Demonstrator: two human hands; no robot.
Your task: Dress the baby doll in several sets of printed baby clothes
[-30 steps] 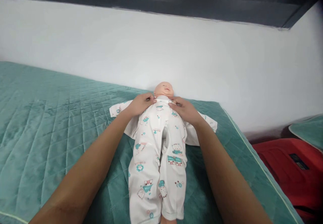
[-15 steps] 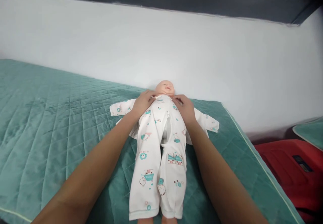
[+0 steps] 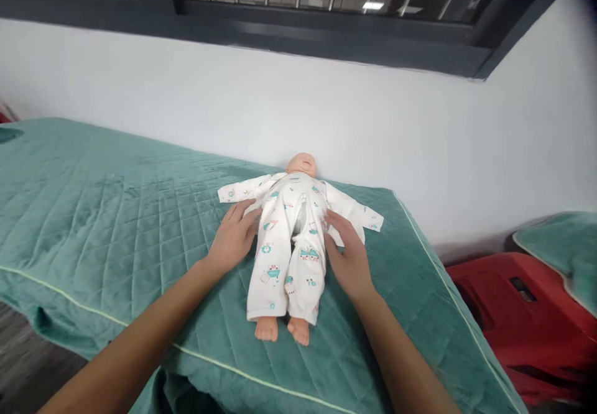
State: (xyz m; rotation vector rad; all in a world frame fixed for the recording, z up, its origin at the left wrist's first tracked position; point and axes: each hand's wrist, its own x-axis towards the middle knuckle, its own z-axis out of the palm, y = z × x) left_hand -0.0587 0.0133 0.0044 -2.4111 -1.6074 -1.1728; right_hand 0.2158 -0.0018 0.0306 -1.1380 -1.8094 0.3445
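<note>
A baby doll (image 3: 303, 164) lies on its back on the green quilted bed cover (image 3: 116, 215), head toward the wall. It wears a white printed sleepsuit (image 3: 286, 240), sleeves spread out to both sides, bare feet showing at the near end. My left hand (image 3: 233, 237) lies flat with fingers stretched out on the cover, touching the suit's left side at hip height. My right hand (image 3: 347, 255) rests with fingers extended against the suit's right side. Neither hand holds anything.
A white wall (image 3: 420, 122) runs just behind the doll under a dark-framed barred window (image 3: 326, 4). A red object (image 3: 527, 314) sits low at the right, beside the bed edge. Another green-covered surface (image 3: 559, 246) shows at far right. Floor shows at lower left.
Both hands have left the doll's collar and drawn back to the sides of its hips. The view has pulled away, so the doll's feet and the window now show.
</note>
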